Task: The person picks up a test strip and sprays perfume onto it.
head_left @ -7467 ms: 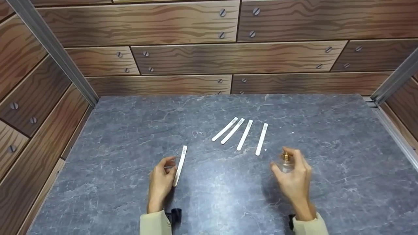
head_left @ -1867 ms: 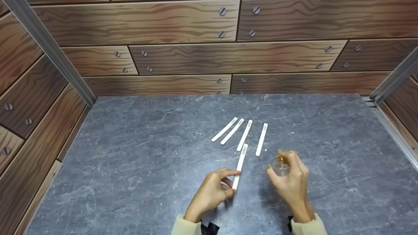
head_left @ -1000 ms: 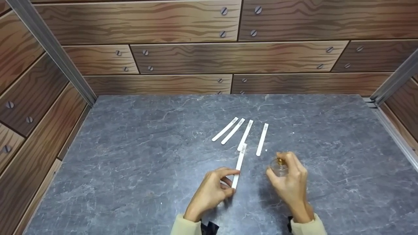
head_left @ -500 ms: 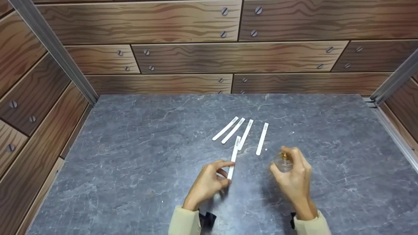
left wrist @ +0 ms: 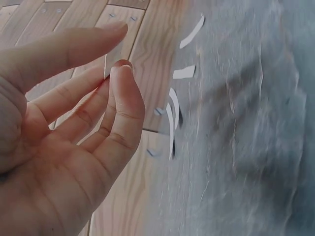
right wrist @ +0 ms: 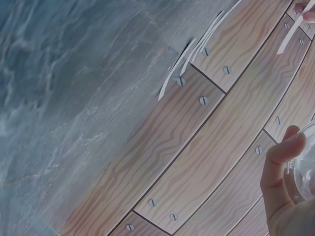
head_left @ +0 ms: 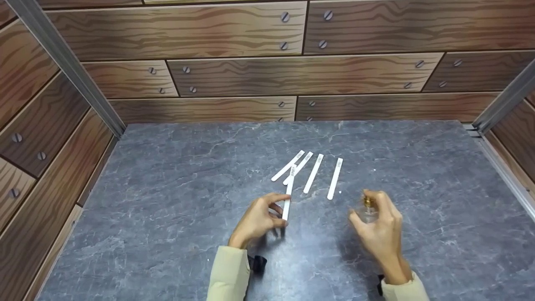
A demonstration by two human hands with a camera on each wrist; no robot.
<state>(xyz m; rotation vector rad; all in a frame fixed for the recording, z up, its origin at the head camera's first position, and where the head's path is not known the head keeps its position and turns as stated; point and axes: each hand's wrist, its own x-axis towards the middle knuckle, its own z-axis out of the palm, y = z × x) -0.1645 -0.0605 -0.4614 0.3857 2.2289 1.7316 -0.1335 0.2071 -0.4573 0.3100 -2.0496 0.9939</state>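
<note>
My left hand (head_left: 258, 215) pinches a white paper tester strip (head_left: 289, 187) near its lower end, raised above the table. Its far end, with small dark print, overlaps one of the lying strips in the head view. In the left wrist view the held strip (left wrist: 112, 59) is seen almost edge-on between thumb and fingertips. A clear glass perfume bottle with a gold neck (head_left: 368, 202) is gripped by my right hand (head_left: 382, 230), index finger over its top. The right wrist view catches only part of the clear bottle (right wrist: 306, 169) beside a digit.
Several more white strips lie fanned on the grey marbled table (head_left: 175, 188), the rightmost strip (head_left: 335, 179) a little apart. Wood-patterned panels (head_left: 234, 79) rise behind and at the sides, with metal corner posts (head_left: 79, 67).
Earlier my left hand carried the strip from the far left toward the bottle. Over the last second it moved back leftward and farther from me. My right hand with the bottle shifted slightly right.
</note>
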